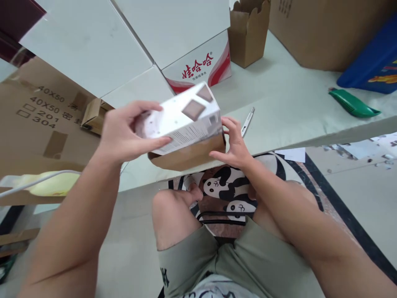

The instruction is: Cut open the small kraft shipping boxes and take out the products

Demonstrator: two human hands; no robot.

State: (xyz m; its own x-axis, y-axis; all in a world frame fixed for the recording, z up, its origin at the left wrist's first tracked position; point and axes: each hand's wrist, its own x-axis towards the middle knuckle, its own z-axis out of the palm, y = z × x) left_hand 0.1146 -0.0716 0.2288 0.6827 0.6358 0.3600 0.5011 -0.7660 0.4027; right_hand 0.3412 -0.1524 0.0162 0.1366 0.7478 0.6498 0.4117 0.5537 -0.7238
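A white box [173,111] with brown square pictures and a printed text panel is tilted above the table's near edge. My left hand [124,132] grips its left end, thumb along the near side and fingers over the top. Directly beneath it is a brown cardboard box [192,155], partly covered by the white one; whether the white box is inside it or just over it I cannot tell. My right hand [232,142] curls around the right end of the brown box, thumb on the near side and fingertips close to the white box's corner. A box cutter [247,122] lies just beyond that hand.
White cartons [89,45] and a red-and-white printed carton [201,68] stand behind. An open brown box [248,37], a large carton [325,33], a blue container [372,62] and a green-handled tool [353,103] are at right. A small brown box [94,116] is left.
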